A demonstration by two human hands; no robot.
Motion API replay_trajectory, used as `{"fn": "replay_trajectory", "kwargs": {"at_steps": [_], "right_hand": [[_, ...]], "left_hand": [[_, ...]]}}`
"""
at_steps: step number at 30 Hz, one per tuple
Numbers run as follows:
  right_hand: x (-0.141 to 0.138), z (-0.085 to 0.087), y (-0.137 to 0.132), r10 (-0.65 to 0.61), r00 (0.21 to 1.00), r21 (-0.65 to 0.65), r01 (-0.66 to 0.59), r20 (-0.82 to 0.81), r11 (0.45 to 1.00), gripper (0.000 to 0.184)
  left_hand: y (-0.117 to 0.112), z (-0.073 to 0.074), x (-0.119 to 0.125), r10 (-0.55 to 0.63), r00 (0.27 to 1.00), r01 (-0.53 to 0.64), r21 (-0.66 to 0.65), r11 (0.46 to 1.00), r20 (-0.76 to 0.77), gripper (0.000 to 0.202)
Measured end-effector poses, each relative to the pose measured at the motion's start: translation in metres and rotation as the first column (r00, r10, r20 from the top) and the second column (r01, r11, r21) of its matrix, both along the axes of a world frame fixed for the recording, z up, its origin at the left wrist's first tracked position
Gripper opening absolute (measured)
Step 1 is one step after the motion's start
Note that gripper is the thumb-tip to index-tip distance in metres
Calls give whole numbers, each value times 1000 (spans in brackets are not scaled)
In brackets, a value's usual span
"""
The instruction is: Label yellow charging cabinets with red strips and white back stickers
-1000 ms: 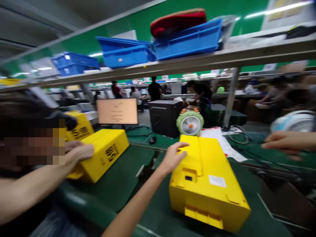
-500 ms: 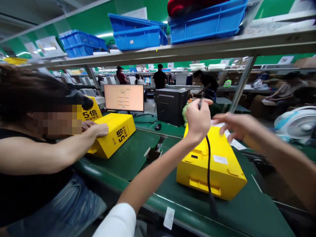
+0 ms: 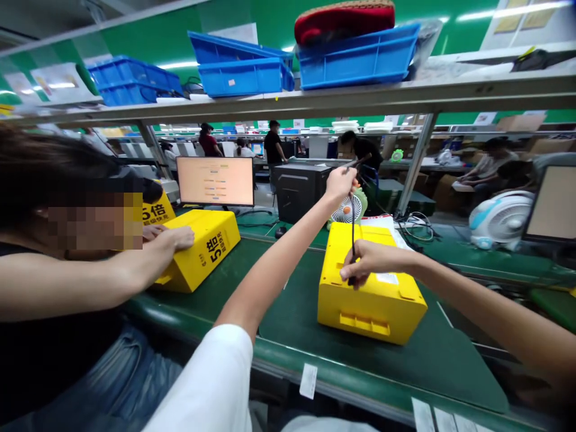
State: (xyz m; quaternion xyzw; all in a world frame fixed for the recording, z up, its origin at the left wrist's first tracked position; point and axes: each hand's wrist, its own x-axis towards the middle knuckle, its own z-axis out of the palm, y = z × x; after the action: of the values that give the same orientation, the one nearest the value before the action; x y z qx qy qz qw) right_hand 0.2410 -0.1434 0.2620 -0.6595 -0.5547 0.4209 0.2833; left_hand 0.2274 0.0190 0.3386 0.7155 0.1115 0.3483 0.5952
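Above the far end of a yellow box (image 3: 330, 303), my left hand (image 3: 341, 183) is closed around the upper part of a black power cable (image 3: 353, 219). Straight down from it the cable runs to my right hand (image 3: 368, 259), whose fingers pinch it close to its dark plug end (image 3: 352, 281). That end is over the near part of the box's top; the fingers cover the spot, so I cannot tell whether it touches the socket there. A white label on the top is partly behind my right hand. The box rests on a green work surface (image 3: 463, 366).
At left a co-worker's hands rest on another yellow box (image 3: 216, 240). Behind stand a monitor (image 3: 215, 180), a black case (image 3: 299, 195) and a small green fan (image 3: 347, 210). A larger white fan (image 3: 497, 219) is at right. Blue bins (image 3: 357, 60) sit on the overhead shelf.
My right hand has come in from the right and taken hold of the cable's hanging lower end, bringing it over the box top. My left hand still grips the cable, farther away.
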Motion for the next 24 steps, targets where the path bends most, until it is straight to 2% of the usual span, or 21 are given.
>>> {"fn": "replay_trajectory", "kwargs": {"at_steps": [2, 4, 6, 8, 10, 12, 15, 18, 21, 24], "right_hand": [[21, -8, 9, -3, 999, 36, 5, -47, 999, 63], [38, -18, 15, -16, 998, 77, 20, -56, 997, 64], [51, -28, 17, -34, 999, 96, 35, -13, 995, 57], [56, -39, 18, -72, 994, 108, 63, 83, 992, 44], [53, -50, 20, -136, 967, 137, 109, 213, 985, 31], [46, -62, 22, -206, 920, 176, 153, 333, 972, 25], [31, -74, 24, -268, 851, 194, 199, 451, 961, 23], [21, -78, 25, -302, 797, 183, 241, 524, 953, 25], [14, -80, 27, -326, 762, 185, 269, 559, 945, 24], [8, -85, 30, -330, 765, 185, 274, 553, 944, 24]], "left_hand": [[6, -17, -17, -77, 996, 77, -14, 997, -55, 13], [15, -40, -42, -107, 989, 105, -27, 994, -105, 25], [22, -66, -67, -86, 985, 82, -33, 996, -149, 29], [22, -96, -89, -32, 983, 26, -36, 999, -183, 24], [14, -131, -102, 22, 979, -33, -52, 998, -204, 27], [-2, -166, -109, 46, 975, -69, -99, 993, -219, 43], [-26, -204, -113, -19, 973, -31, -217, 976, -228, 73], [-38, -218, -116, -88, 977, 25, -304, 952, -195, 82], [-37, -218, -116, -90, 982, 29, -337, 941, -165, 82], [-35, -216, -115, -75, 985, 18, -344, 939, -155, 81]]}}
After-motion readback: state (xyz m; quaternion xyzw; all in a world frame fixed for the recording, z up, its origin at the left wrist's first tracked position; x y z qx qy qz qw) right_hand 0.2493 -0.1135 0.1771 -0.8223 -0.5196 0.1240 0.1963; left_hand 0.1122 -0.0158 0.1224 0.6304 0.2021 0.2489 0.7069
